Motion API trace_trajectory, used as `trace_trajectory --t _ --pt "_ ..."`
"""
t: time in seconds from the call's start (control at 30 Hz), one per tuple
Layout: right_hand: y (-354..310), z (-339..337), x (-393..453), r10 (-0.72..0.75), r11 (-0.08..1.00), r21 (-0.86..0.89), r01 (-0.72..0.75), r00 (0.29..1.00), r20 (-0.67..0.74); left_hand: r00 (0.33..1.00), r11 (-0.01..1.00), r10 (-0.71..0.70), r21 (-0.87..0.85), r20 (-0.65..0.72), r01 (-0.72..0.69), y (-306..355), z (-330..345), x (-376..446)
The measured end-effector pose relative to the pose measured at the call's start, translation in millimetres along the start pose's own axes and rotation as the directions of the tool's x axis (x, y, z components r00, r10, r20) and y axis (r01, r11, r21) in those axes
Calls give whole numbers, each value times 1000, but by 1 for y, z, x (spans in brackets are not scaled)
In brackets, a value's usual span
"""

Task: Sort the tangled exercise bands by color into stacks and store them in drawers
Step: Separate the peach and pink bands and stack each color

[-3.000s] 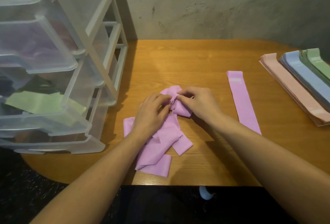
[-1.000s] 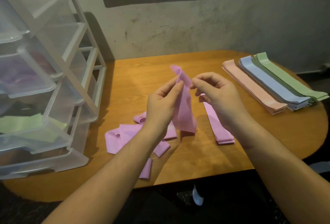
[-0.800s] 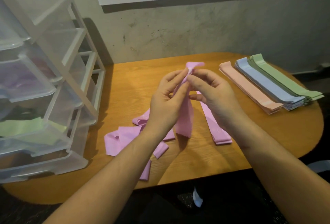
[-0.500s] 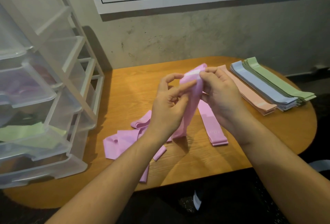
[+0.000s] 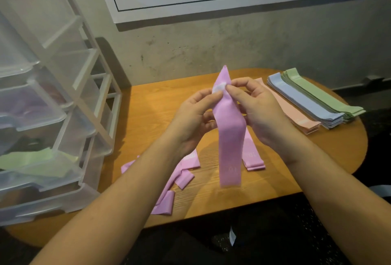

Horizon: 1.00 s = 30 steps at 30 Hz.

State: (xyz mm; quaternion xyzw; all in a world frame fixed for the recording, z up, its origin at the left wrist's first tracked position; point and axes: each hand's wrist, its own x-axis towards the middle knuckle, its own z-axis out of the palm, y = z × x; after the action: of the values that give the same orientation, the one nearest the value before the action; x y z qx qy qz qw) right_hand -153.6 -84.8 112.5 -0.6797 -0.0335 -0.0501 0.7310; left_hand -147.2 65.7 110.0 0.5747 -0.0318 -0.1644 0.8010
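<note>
Overhead, both hands (image 5: 228, 114) pinch pink band (image 5: 229, 137), lifted above table (image 5: 148, 116)

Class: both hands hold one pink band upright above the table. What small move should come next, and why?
Probably lay the pink elastic band, pinched by left hand and right hand, onto the flat pink band beneath; it hangs untangled, and that begins the pink stack.

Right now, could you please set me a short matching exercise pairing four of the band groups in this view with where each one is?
Things:
1. held pink band
2. tangled pink bands
3. light green band
4. blue band stack

Places:
A. inside a clear plastic drawer at the left
B. lying loose on the table under the left forearm
C. pinched near its top by both hands, hanging down
D. between the peach stack and the green stack at the right

Pairs: 1-C, 2-B, 3-A, 4-D
</note>
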Motion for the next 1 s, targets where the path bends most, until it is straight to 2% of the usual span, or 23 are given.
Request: trace_trajectory --t 0.1,0.2,0.3,0.4,0.6,0.8,0.9,1.0 --pt "2 -2 0 -45 996 -74 41 998 -49 999 998 24 -49 -23 -25 4 4 5" --pt "9 -3 2 36 999 8 -35 997 -71 999 985 -16 -170 -50 7 8 10 10" --pt "17 -7 3 110 986 124 -108 994 -12 997 959 -58 -281 -56 39 12 12 20" --pt "25 -16 2 120 973 189 -133 990 80 994 927 -77 -372 -72 45 13 13 30" --pt "41 -31 0 185 980 48 -193 974 129 979 838 -147 -543 -144 46 15 14 51" --pt "60 -52 5 276 950 144 -277 961 23 970 874 -180 -478 -164 81 -3 21 70" --pt "69 -65 5 273 960 -49 -277 958 -83 965 896 -177 -438 -195 76 -14 23 84" --pt "73 -79 2 340 923 -153 -353 935 -105 962 935 -134 -353 -237 44 -23 23 101"
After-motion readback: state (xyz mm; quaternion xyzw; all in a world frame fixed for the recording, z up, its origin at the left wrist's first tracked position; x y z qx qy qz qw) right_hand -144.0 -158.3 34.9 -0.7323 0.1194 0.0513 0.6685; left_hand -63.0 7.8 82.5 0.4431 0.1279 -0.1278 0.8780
